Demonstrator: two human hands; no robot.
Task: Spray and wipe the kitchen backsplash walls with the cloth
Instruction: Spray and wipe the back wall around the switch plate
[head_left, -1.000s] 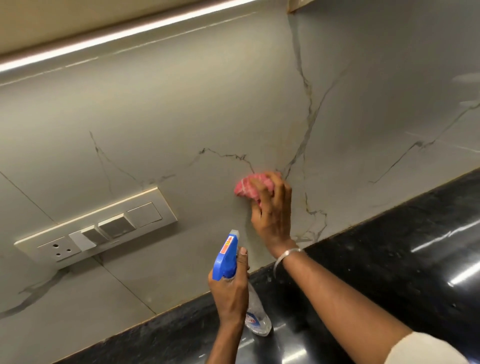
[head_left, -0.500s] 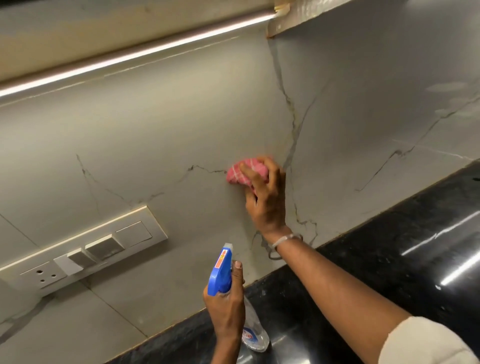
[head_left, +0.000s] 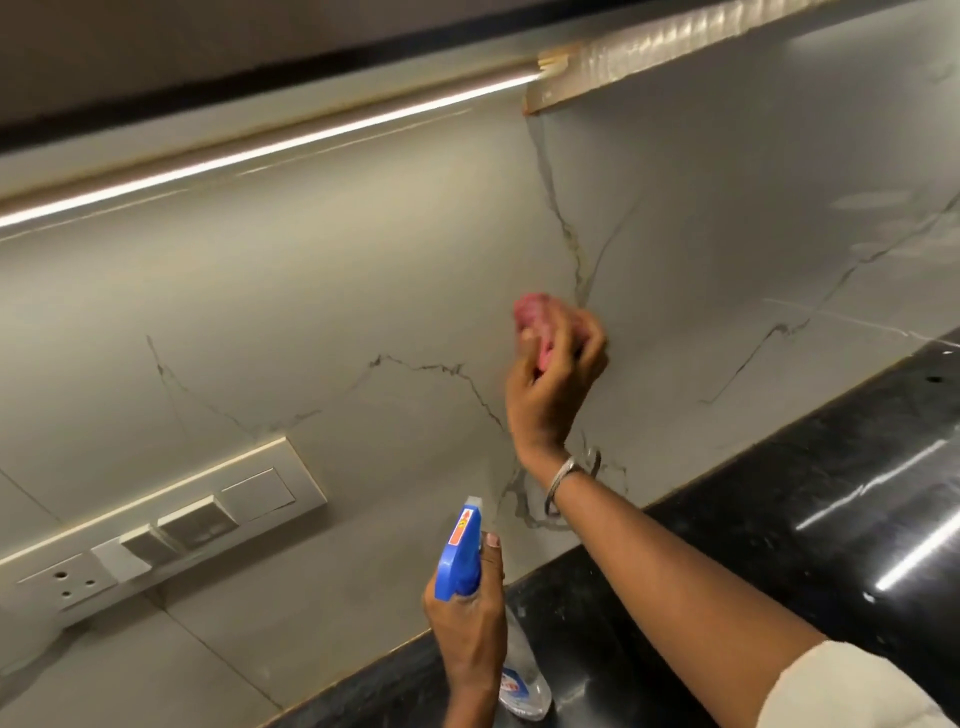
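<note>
The job looks to be midway, in the wiping part. The right hand (head_left: 553, 384) has its fingers curled round a bunched pink cloth (head_left: 536, 318) and holds it against the backsplash wall (head_left: 311, 291), with the wall's corner seam just to the right of that grip. Hand and cloth are blurred, so I take it as a stroke in progress.

Below that grip and a little left, the left hand (head_left: 467, 623) is wrapped round the neck of the spray bottle (head_left: 460, 558), with its nozzle aimed up at the wall. I can't make out any wet streaks, so I can't say which stretches are finished. My guess is that the side wall past the corner and the area round the switch plate (head_left: 171, 530), far to the left of the cloth, are still to do.

A second ago the fingers lay flatter over the cloth and it sat lower, further from the corner. It has since swept up and right. The bottle hand has barely shifted above the black counter (head_left: 779, 545).
</note>
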